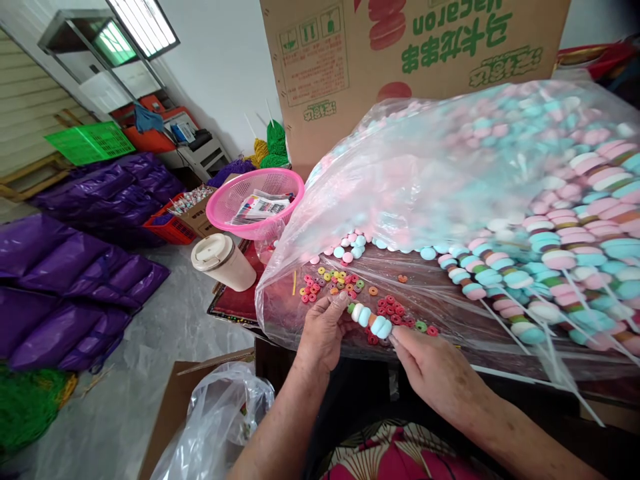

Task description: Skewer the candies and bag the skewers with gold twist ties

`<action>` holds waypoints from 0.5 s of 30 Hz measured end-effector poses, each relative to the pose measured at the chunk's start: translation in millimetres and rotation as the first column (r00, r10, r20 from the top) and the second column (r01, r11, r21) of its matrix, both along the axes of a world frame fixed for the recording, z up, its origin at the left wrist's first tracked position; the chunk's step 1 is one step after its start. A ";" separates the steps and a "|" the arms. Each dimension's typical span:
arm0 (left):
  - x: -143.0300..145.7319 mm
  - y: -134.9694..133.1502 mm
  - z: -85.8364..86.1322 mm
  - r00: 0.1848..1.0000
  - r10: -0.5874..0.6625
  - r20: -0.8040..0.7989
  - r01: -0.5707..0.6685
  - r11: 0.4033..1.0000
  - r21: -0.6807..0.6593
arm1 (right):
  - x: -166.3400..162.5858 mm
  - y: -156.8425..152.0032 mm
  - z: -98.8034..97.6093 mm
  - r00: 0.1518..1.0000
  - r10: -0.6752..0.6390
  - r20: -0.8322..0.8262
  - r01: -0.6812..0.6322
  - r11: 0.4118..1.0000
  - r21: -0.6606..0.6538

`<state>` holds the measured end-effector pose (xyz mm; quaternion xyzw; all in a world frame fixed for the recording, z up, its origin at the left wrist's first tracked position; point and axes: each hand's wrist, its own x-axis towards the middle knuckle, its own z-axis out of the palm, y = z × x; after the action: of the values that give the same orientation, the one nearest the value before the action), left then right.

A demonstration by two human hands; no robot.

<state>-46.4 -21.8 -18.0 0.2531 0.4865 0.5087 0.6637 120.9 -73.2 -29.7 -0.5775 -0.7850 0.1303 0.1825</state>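
Note:
My left hand [324, 331] and my right hand [434, 369] hold between them a short candy skewer [371, 319] of pastel blue, white, green and orange pieces. Each hand pinches one end, fingers closed. Under the hands lies clear plastic sheet [320, 273] strewn with small coloured ring candies [334, 280], red ones [393, 310] nearest the skewer. To the right lie several finished candy skewers [540, 267] on white sticks, pink, blue and white, inside a big clear bag [450, 167].
A lidded beige cup [223, 261] and a pink mesh basket [260, 200] with packets stand at the table's left. A large cardboard box [410, 53] stands behind. Purple bags [75, 280] cover the floor at left. A crumpled clear bag [220, 420] lies by my lap.

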 end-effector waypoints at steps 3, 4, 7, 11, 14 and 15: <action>10.7 -4.5 -5.0 0.986 0.161 -0.053 -0.153 0.980 0.124 | 0.6 0.5 -0.2 0.999 -0.036 0.005 0.036 0.999 -0.002; 13.5 -6.8 -6.1 0.975 0.203 -0.092 -0.184 0.966 0.182 | 1.1 0.5 -0.2 0.999 -0.042 0.007 0.042 0.999 0.000; 17.8 -11.9 -6.4 0.966 0.227 -0.125 -0.194 0.954 0.228 | 1.7 0.0 -0.1 0.998 -0.049 -0.030 0.049 0.999 0.021; 17.4 -8.7 -1.5 0.965 0.260 0.041 -0.263 0.956 0.129 | -1.3 -0.2 0.6 0.989 -0.018 -0.147 0.021 1.000 0.019; 19.8 -2.6 2.7 0.965 0.198 0.172 -0.204 0.979 0.021 | -4.9 0.1 1.6 0.969 0.014 -0.246 -0.009 1.000 0.021; 22.1 -1.3 4.1 0.968 0.143 0.207 -0.147 0.989 0.002 | -5.9 0.2 1.9 0.962 0.016 -0.274 -0.011 1.000 0.020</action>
<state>-24.3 -23.1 -13.9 0.1687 0.4276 0.5836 0.6694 115.0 -73.1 -27.8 -0.5467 -0.7574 0.2030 0.2938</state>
